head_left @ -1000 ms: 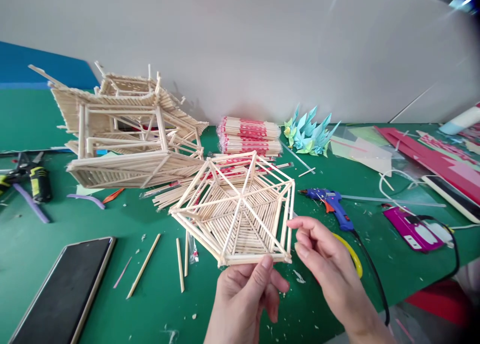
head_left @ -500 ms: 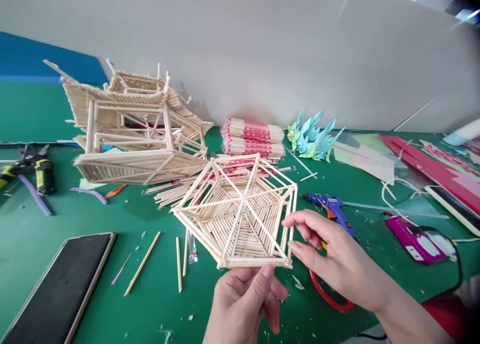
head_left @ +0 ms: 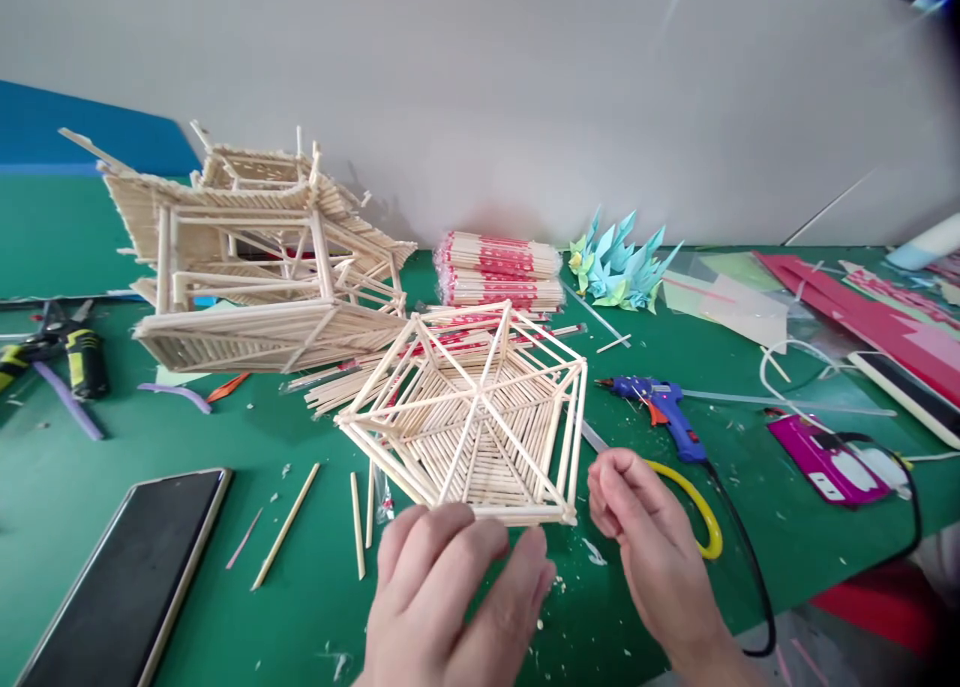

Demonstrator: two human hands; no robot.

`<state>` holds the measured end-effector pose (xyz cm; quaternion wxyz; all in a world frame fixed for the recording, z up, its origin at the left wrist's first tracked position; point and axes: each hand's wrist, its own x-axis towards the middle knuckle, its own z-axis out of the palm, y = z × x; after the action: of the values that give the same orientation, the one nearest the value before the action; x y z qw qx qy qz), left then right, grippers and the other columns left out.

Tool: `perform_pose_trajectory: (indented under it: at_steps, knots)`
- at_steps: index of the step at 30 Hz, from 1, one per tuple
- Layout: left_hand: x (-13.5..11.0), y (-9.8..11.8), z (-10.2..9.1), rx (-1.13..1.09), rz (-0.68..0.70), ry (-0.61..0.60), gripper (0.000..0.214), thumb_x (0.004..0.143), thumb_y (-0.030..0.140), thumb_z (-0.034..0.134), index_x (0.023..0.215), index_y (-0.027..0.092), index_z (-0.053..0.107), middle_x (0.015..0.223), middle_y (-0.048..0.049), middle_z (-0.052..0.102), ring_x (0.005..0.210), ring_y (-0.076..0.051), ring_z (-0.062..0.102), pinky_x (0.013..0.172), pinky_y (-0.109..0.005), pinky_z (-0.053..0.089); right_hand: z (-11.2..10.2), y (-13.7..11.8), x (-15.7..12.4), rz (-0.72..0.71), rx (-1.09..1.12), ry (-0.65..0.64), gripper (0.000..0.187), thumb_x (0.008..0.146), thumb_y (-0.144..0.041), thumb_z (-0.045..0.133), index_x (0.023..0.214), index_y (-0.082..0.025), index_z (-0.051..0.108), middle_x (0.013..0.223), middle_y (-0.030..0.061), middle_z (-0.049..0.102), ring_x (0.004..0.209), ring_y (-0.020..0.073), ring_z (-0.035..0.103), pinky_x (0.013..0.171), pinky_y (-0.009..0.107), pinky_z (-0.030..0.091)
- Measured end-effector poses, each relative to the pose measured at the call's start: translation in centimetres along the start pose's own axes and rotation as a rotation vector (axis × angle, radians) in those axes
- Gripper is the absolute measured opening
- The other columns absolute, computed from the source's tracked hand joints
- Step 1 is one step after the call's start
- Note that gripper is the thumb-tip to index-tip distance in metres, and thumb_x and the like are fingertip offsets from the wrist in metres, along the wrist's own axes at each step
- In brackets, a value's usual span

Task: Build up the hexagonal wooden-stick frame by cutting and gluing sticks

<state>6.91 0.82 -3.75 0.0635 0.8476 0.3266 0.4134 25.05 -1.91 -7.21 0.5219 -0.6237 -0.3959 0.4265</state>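
Observation:
A hexagonal frame of thin wooden sticks [head_left: 480, 397], with spokes across its open side and a slatted bottom, sits before me. At its front edge, my left hand [head_left: 457, 597] has bent fingers overlapping the front rod and its thumb held apart. The fingertips are partly hidden, and I see no firm grip. Beside the right corner, my right hand [head_left: 645, 547] is closed in a pinch; whatever is in it is too small to make out. Scissors with a yellow handle [head_left: 697, 502] lie partly covered by that hand, one blade showing past the fingers.
A larger stick building [head_left: 247, 327] stands back left. Behind the frame are wrapped stick bundles [head_left: 499, 267] and a blue paper-fold piece [head_left: 626, 262]. A glue gun [head_left: 664, 407] lies right, a purple device [head_left: 821, 462] beyond. A phone [head_left: 127, 567] and pliers [head_left: 79, 342] lie left.
My left hand has left its thumb pinch on the front rod and turned its back upward. My right hand has drawn away from the right side, down and closed. The frame stays put.

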Motion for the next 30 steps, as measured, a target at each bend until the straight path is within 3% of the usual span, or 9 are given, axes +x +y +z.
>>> perform_pose_trajectory:
  at_steps: [5,9,19,30]
  knots:
    - [0.4,-1.0,1.5,0.138,0.123,0.0,0.022,0.087,0.016,0.047,0.093,0.018,0.068,0.086,-0.0036,0.071,0.088,-0.022,0.051,0.078,-0.038,0.026,1.8,1.0,-2.1,0.016,0.147,0.087,0.019,0.086,-0.041,0.052,0.09,-0.023,0.054,0.071,-0.0018,0.047,0.063,0.0118,0.044,0.055,0.022,0.039]
    - [0.2,-1.4,1.8,0.135,0.198,-0.077,0.026,0.087,0.018,0.043,0.097,0.016,0.067,0.088,-0.0045,0.071,0.092,-0.023,0.05,0.074,-0.038,0.025,2.5,0.9,-2.6,0.016,0.27,0.038,0.019,0.085,-0.041,0.054,0.089,-0.023,0.06,0.071,-0.0004,0.053,0.064,0.013,0.049,0.058,0.021,0.043]
    - [1.0,-1.4,1.8,0.119,0.224,-0.099,0.028,0.089,0.014,0.039,0.094,0.012,0.066,0.083,-0.0056,0.071,0.08,-0.021,0.056,0.068,-0.038,0.023,3.1,1.0,-2.3,-0.033,0.298,0.018,0.019,0.086,-0.038,0.051,0.088,-0.025,0.064,0.072,-0.0005,0.048,0.063,0.0132,0.042,0.063,0.023,0.042]
    - [0.9,-1.3,2.1,0.117,0.223,-0.072,0.031,0.092,0.016,0.036,0.092,0.012,0.067,0.081,-0.0042,0.072,0.076,-0.018,0.059,0.071,-0.038,0.023,3.4,1.2,-2.3,-0.036,0.396,0.002,0.017,0.088,-0.035,0.05,0.097,-0.029,0.064,0.083,0.0,0.056,0.073,0.0141,0.051,0.07,0.025,0.043]
